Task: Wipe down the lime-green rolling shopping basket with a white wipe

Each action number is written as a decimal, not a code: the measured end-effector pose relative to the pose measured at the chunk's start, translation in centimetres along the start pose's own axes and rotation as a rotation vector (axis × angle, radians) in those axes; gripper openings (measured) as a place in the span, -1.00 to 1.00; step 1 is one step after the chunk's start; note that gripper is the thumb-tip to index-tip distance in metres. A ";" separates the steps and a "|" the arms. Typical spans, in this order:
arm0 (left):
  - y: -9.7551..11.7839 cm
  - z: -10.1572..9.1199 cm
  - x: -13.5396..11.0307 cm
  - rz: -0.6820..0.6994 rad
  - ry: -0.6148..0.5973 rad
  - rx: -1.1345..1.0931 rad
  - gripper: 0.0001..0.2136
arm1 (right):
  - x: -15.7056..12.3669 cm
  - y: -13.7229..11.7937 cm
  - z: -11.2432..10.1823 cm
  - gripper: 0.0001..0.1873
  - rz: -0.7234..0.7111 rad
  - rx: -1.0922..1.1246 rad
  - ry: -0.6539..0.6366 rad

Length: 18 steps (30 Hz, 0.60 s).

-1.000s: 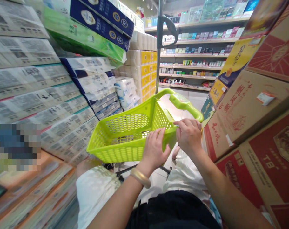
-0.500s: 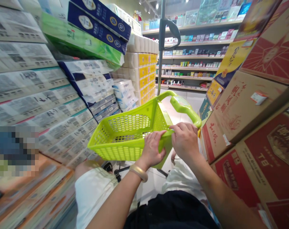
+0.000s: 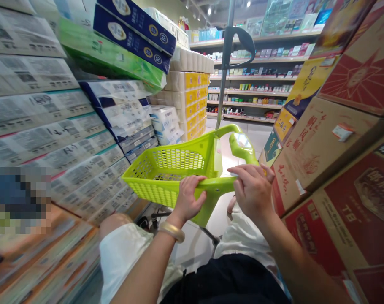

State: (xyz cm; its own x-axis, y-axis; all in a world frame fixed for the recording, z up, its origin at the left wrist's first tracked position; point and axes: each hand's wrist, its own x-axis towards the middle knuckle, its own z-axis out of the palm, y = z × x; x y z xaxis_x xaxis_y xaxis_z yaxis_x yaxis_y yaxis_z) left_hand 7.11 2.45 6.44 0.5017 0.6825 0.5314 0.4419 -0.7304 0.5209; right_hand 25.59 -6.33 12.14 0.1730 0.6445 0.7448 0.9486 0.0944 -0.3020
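A lime-green shopping cart (image 3: 158, 192) with a perforated basket stands in front of my legs, its basket pointing left. My left hand (image 3: 189, 198) is closed over the near rim of the basket, a gold-coloured bangle (image 3: 172, 232) on its wrist. To the right, my right hand (image 3: 252, 190) wraps round the near end of the cart's green handle (image 3: 242, 147), fingers bent over the top. Something small and pale shows at its fingertips, too small to name. A grey pole with a dark loop grip (image 3: 239, 48) rises behind the handle.
Stacked cartons (image 3: 30, 76) and packs of paper goods (image 3: 192, 97) line the left side. Cardboard boxes (image 3: 334, 135) are piled close on the right. Shelves of small goods (image 3: 261, 78) stand at the back, beyond a pale tiled floor (image 3: 242, 130).
The cart has swung, its handle and the grey pole shifting right. My left hand has moved left along with the rim, and my right hand slightly right.
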 end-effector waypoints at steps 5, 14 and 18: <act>0.1 0.0 0.2 -0.012 0.023 -0.003 -0.73 | 0.0 0.4 -0.2 -0.68 0.049 0.051 0.057; 2.1 -0.6 0.3 0.045 -0.046 0.098 -0.53 | -2.3 -2.1 1.3 -0.71 -0.125 0.102 0.014; 4.3 0.4 0.7 0.170 -0.108 -0.021 -0.40 | -0.3 0.2 0.6 -0.70 -0.072 0.067 0.036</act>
State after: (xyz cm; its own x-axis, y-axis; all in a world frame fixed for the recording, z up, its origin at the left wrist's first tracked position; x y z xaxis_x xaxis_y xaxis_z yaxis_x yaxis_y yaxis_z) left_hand 9.67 -0.23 8.85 0.6455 0.5417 0.5384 0.3289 -0.8334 0.4443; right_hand 25.56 -6.07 11.52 0.1156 0.6065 0.7867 0.9393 0.1909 -0.2852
